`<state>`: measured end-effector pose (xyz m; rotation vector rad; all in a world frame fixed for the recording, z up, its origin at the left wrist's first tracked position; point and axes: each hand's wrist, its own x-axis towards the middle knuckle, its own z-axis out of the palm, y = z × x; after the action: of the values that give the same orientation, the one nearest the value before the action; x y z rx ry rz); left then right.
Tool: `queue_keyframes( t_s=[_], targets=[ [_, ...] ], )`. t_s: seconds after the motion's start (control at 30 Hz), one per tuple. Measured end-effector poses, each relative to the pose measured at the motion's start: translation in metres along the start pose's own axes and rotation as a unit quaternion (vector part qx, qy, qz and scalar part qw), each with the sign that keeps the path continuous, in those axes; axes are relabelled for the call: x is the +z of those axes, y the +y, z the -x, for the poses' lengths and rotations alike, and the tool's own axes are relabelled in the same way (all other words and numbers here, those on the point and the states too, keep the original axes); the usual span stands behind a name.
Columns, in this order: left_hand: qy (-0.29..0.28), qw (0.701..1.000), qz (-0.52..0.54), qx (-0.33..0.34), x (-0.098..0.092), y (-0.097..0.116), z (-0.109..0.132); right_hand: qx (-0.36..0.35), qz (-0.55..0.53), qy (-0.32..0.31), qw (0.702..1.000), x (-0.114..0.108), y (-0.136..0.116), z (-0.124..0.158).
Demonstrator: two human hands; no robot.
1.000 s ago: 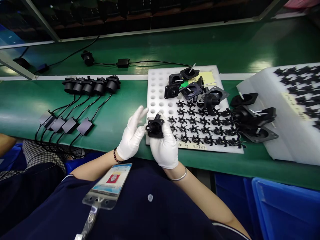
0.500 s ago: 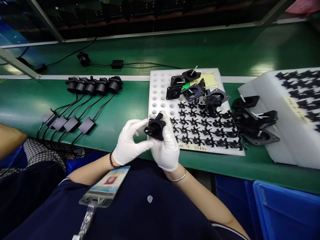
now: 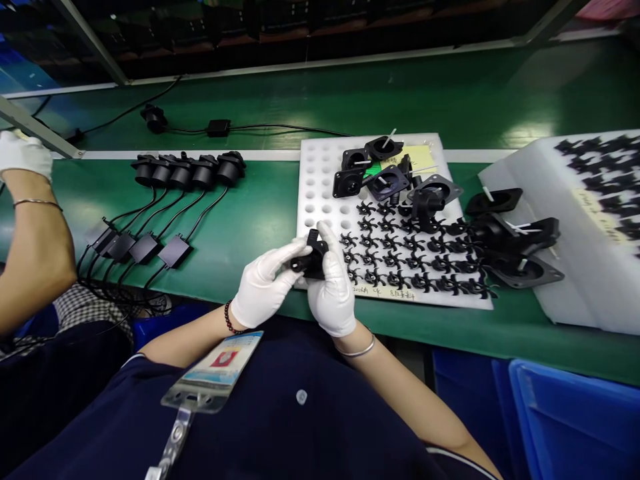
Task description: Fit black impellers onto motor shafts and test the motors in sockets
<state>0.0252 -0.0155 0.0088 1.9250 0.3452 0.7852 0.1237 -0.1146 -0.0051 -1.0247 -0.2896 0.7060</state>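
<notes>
Head view: a black moulded plastic housing is held closed between the white-gloved left hand and right hand, its short barrel pointing left across the left fingers, over the corner of a white foam tray.

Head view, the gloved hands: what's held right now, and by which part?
A black plastic flanged housing, its body pinched from either side between the left hand and right hand; the gloved fingers hide the exact contact.

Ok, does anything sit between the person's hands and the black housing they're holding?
Nothing visible does: the gloved left hand and right hand both touch the black housing directly, with no other part between them.
</notes>
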Motion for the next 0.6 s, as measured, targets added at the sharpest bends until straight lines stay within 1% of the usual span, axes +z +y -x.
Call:
queue_keyframes(
  t_s=[0.07,0.13,0.23,0.27,0.3,0.37,0.43,0.5,0.6],
  targets=[
    [0.004,0.998,-0.043,0.034,-0.003,0.001,-0.001,0.002,-0.025,0.014,1.000,0.005,-0.003,0.000],
    [-0.014,0.997,-0.059,0.048,-0.008,0.004,0.000,0.027,-0.069,0.016,0.997,0.011,-0.007,-0.003],
    [-0.088,0.996,0.002,0.003,-0.018,0.012,0.008,0.068,-0.143,0.039,0.987,0.016,-0.017,-0.013],
    [-0.108,0.994,0.025,-0.012,-0.022,0.015,0.012,0.076,-0.164,0.044,0.983,0.016,-0.021,-0.017],
    [-0.116,0.992,0.044,-0.022,-0.026,0.017,0.016,0.087,-0.181,0.045,0.979,0.016,-0.024,-0.021],
    [-0.097,0.993,0.066,-0.027,-0.034,0.019,0.022,0.117,-0.211,0.037,0.970,0.017,-0.029,-0.027],
    [-0.048,0.996,0.073,-0.031,-0.044,0.016,0.024,0.148,-0.234,0.030,0.960,0.018,-0.033,-0.031],
    [-0.001,0.996,0.068,-0.053,-0.054,0.011,0.023,0.165,-0.248,0.023,0.954,0.020,-0.035,-0.033],
    [0.050,0.993,0.047,-0.091,-0.069,0.002,0.022,0.173,-0.249,0.008,0.953,0.022,-0.037,-0.037]
  ],
)
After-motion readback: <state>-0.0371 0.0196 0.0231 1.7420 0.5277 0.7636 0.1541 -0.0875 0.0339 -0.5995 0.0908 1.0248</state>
